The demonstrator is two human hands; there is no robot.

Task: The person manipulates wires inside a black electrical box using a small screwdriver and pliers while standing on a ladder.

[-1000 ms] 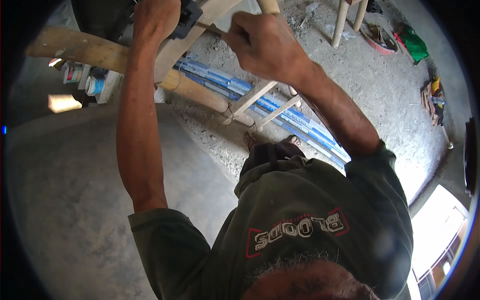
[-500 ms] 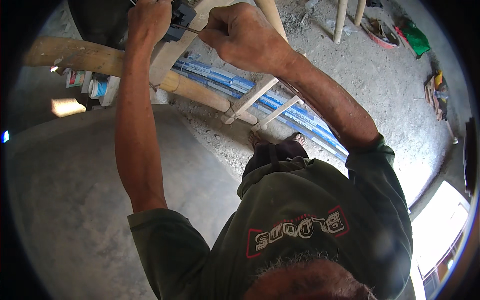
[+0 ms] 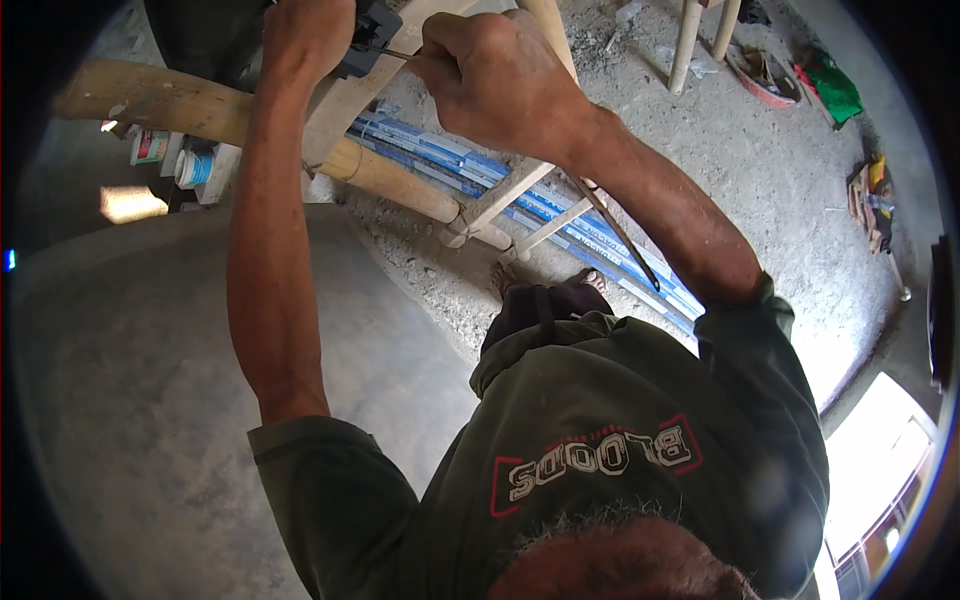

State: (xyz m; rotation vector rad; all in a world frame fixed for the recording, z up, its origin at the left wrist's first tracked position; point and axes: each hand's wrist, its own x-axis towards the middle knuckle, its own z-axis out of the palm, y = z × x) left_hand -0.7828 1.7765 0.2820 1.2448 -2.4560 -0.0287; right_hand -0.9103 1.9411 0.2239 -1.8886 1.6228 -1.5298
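Observation:
At the top edge, my left hand [image 3: 308,40] is closed against a small black block [image 3: 376,28] with a stepped shape. The picture's edge cuts off some of its fingers. My right hand [image 3: 510,85], to the right, is closed in a pinch on a thin dark rod [image 3: 393,52], whose far end meets the block. A longer thin dark strip [image 3: 625,240] with a rounded end sticks out behind this hand, below the forearm; whether it is one piece with the rod, I cannot tell. The block lies against a pale wooden beam [image 3: 345,105].
A thick bamboo pole [image 3: 150,92] crosses at left, near small tubs [image 3: 195,168]. Blue-and-white long packs [image 3: 480,180] lie on the floor behind a wooden ladder-like frame [image 3: 500,205]. A red-rimmed basket [image 3: 765,82] and green cloth [image 3: 832,88] lie at the far right.
My right hand has moved slightly right and down, away from the block, and more of the rod shows. The dark strip behind it has swung clear of the forearm. My left hand has shifted slightly right.

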